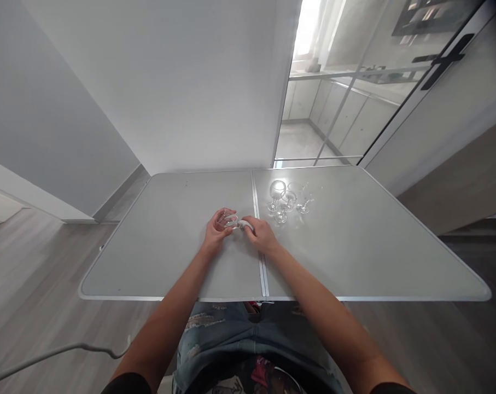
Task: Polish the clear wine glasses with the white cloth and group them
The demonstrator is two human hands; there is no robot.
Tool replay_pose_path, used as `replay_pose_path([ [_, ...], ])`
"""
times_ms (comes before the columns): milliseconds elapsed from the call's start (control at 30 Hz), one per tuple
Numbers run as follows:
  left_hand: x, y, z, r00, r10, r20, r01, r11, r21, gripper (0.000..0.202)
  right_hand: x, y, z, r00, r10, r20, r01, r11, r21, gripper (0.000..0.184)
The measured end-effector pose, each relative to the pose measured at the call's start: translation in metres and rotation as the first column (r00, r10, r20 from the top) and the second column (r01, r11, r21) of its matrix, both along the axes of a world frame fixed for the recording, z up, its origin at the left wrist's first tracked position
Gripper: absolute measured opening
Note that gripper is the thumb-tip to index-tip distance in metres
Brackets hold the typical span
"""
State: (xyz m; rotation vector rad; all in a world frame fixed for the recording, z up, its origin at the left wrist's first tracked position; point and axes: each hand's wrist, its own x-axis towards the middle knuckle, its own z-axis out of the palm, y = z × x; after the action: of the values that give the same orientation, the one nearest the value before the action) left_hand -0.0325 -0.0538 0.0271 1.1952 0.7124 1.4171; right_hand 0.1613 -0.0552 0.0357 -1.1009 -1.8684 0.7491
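Note:
A clear stemmed glass is tipped on its side just above the table, its bowl toward the left. My left hand curls around that bowl. At the glass's foot end, my right hand is closed with thumb and fingers pinched together. A small whitish piece shows between those fingers; whether it is the glass's foot or a bit of cloth I cannot tell. Beyond my right hand, several clear stemmed glasses stand upright in a close group, their outlines partly overlapping.
The pale grey folding table has a metal rim and a centre seam running under my right wrist. A white wall borders its far edge. At the right is a glazed door. A grey cable crosses at lower left.

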Motion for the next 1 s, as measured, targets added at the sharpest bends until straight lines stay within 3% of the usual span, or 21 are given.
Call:
replay_pose_path([
  [100, -0.001, 0.001, 0.0, 0.999, 0.005, 0.035, -0.005, 1.0, -0.019, 0.063, -0.001, 0.003, 0.003, 0.98, 0.024, -0.198, -0.052, 0.989, -0.138, 0.026],
  [233, -0.001, 0.003, -0.003, 0.996, 0.011, 0.092, -0.007, 0.999, -0.045, 0.062, -0.003, 0.007, 0.006, 0.904, -0.039, -0.425, -0.057, 0.976, -0.211, 0.028],
  [367, -0.001, 0.004, -0.005, 0.994, 0.014, 0.108, -0.01, 0.999, -0.034, 0.061, -0.002, 0.007, 0.005, 0.874, -0.1, -0.476, -0.003, 0.978, -0.211, 0.031],
  [500, -0.002, 0.004, -0.004, 0.993, 0.021, 0.115, -0.018, 0.999, -0.028, 0.058, 0.002, 0.004, 0.006, 0.83, -0.206, -0.518, 0.131, 0.975, -0.177, 0.029],
  [633, -0.005, 0.005, 0.0, 0.986, 0.107, 0.128, -0.104, 0.994, -0.026, 0.054, 0.008, 0.0, 0.009, 0.768, -0.254, -0.588, 0.185, 0.967, -0.176, 0.032],
  [767, -0.007, 0.006, 0.003, 0.966, 0.203, 0.159, -0.197, 0.979, -0.049, 0.059, 0.008, -0.002, 0.01, 0.872, -0.213, -0.441, 0.207, 0.976, -0.062, 0.046],
  [867, -0.007, 0.006, 0.002, 0.971, 0.195, 0.137, -0.188, 0.98, -0.066, 0.063, 0.001, -0.005, 0.009, 0.963, -0.139, -0.23, 0.154, 0.987, 0.049, 0.016],
  [900, -0.007, 0.006, 0.001, 0.974, 0.187, 0.129, -0.18, 0.982, -0.061, 0.064, -0.001, -0.007, 0.008, 0.98, -0.137, -0.142, 0.147, 0.987, 0.06, 0.016],
  [967, -0.007, 0.006, -0.001, 0.979, 0.17, 0.115, -0.166, 0.985, -0.044, 0.065, -0.007, -0.009, 0.006, 0.985, -0.16, 0.059, 0.155, 0.985, 0.07, 0.039],
  [1000, -0.008, 0.006, -0.003, 0.982, 0.153, 0.11, -0.151, 0.988, -0.034, 0.067, -0.009, -0.01, 0.006, 0.972, -0.173, 0.158, 0.162, 0.984, 0.076, 0.041],
])
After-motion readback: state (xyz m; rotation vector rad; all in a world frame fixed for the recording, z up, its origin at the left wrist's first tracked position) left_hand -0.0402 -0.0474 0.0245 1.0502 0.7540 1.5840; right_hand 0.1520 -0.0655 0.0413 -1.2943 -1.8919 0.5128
